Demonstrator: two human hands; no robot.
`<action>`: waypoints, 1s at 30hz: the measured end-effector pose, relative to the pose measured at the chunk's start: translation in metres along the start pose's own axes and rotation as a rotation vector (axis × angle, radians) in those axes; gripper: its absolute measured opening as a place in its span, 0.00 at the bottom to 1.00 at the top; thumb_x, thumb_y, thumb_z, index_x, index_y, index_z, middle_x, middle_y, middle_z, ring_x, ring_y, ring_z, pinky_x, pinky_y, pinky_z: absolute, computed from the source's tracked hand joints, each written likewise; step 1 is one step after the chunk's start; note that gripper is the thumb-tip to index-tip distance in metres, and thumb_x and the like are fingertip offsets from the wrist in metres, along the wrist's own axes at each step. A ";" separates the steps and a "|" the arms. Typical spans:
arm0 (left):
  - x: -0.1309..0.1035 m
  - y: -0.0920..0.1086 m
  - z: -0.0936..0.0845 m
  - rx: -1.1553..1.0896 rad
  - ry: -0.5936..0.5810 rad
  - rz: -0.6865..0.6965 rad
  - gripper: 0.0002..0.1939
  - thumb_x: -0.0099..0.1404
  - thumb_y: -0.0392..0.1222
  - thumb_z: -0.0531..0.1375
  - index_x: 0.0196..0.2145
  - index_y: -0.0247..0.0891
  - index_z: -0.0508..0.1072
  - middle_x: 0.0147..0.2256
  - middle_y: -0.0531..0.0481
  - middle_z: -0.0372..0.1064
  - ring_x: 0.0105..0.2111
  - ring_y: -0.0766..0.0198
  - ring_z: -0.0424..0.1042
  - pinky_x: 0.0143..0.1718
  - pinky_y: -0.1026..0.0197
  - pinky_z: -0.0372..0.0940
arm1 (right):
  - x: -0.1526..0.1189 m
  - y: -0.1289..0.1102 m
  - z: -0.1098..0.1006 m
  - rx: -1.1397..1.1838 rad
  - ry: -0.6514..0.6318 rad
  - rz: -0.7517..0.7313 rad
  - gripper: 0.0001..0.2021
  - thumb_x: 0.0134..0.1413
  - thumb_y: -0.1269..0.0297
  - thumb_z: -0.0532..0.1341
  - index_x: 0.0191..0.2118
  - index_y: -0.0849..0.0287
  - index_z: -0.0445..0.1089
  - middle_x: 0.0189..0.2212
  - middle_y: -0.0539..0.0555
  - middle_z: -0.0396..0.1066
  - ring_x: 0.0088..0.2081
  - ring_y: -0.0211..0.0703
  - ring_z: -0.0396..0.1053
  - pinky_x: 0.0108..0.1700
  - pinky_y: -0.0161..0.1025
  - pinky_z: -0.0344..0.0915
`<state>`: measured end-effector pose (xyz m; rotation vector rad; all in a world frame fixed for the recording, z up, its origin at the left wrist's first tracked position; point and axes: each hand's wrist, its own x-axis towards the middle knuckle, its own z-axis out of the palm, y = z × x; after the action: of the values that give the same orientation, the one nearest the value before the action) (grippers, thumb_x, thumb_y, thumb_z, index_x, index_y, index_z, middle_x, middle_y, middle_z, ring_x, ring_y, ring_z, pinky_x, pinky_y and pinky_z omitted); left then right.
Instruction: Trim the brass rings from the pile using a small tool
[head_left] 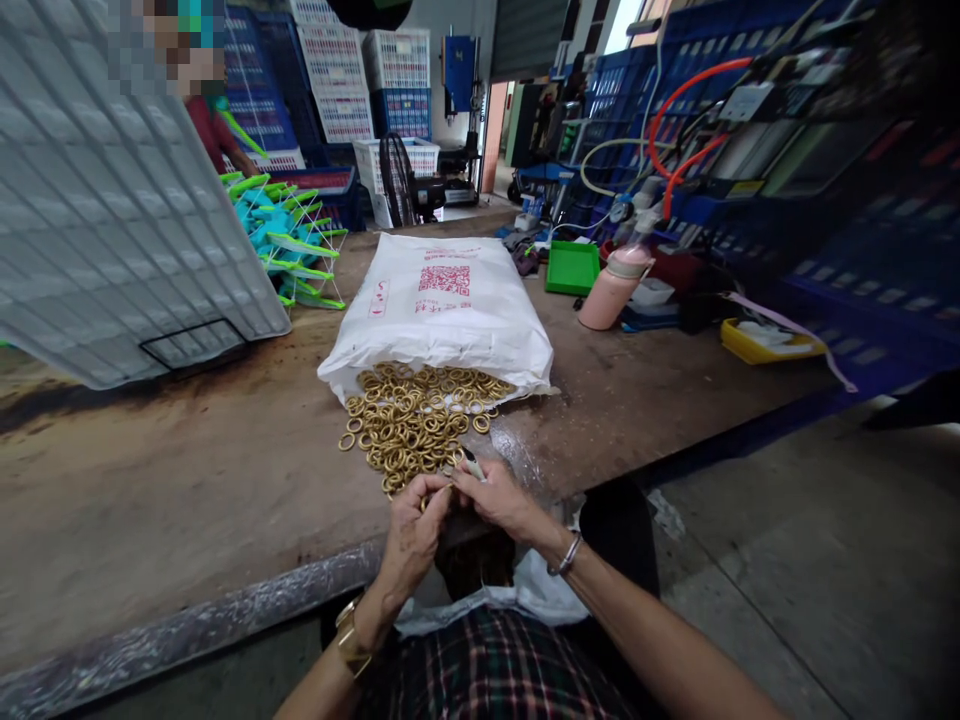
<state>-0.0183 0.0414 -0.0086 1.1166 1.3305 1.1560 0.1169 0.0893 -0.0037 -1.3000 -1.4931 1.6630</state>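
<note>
A heap of gold-coloured metal rings [412, 430] spills from the mouth of a white woven sack [480, 330] onto the table. Just in front of the heap, my left hand [414, 525] is closed in a pinch on what looks like one gold ring, mostly covered by the fingers. My right hand [499, 495] meets it at the fingertips and grips a slim, pale pen-like tool [472, 464] with a dark end pointing up and away. Both hands are at the table's near edge, above my lap.
Left stands a large white plastic crate [127, 220], with green and turquoise plastic parts [292, 240] and another person's arm [236, 150] behind it. A pink bottle [616, 290], a green tray [571, 267] and a yellow tray [769, 342] lie right. The wooden table [187, 480] has a plastic-wrapped front edge.
</note>
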 end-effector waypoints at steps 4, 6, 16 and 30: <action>0.000 0.001 0.000 -0.067 -0.014 -0.100 0.15 0.56 0.52 0.59 0.27 0.36 0.69 0.18 0.58 0.59 0.16 0.73 0.53 0.18 0.69 0.49 | 0.003 0.002 0.001 -0.133 0.033 -0.094 0.15 0.52 0.54 0.55 0.22 0.59 0.60 0.18 0.45 0.58 0.21 0.31 0.53 0.23 0.30 0.49; -0.001 0.004 0.000 -0.100 -0.032 -0.169 0.16 0.55 0.53 0.60 0.28 0.36 0.69 0.18 0.59 0.58 0.15 0.74 0.52 0.17 0.69 0.48 | 0.004 0.003 0.001 -0.141 0.046 -0.098 0.13 0.52 0.56 0.54 0.22 0.59 0.60 0.19 0.44 0.58 0.22 0.31 0.53 0.23 0.30 0.50; -0.004 0.001 0.000 -0.347 -0.130 -0.292 0.17 0.57 0.54 0.59 0.28 0.36 0.66 0.20 0.58 0.60 0.15 0.76 0.54 0.15 0.71 0.45 | 0.004 0.001 0.002 -0.161 0.021 -0.128 0.12 0.54 0.59 0.52 0.23 0.58 0.60 0.19 0.46 0.61 0.24 0.34 0.57 0.27 0.31 0.53; -0.004 0.003 0.001 -0.278 -0.017 -0.244 0.19 0.55 0.57 0.59 0.27 0.37 0.63 0.20 0.58 0.61 0.16 0.75 0.55 0.15 0.72 0.48 | -0.009 0.007 0.002 -0.902 0.044 -0.316 0.12 0.47 0.74 0.52 0.37 0.59 0.67 0.25 0.53 0.70 0.26 0.40 0.62 0.29 0.36 0.48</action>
<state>-0.0175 0.0381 -0.0055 0.7401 1.2119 1.1069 0.1202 0.0785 -0.0079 -1.3785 -2.3957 0.7398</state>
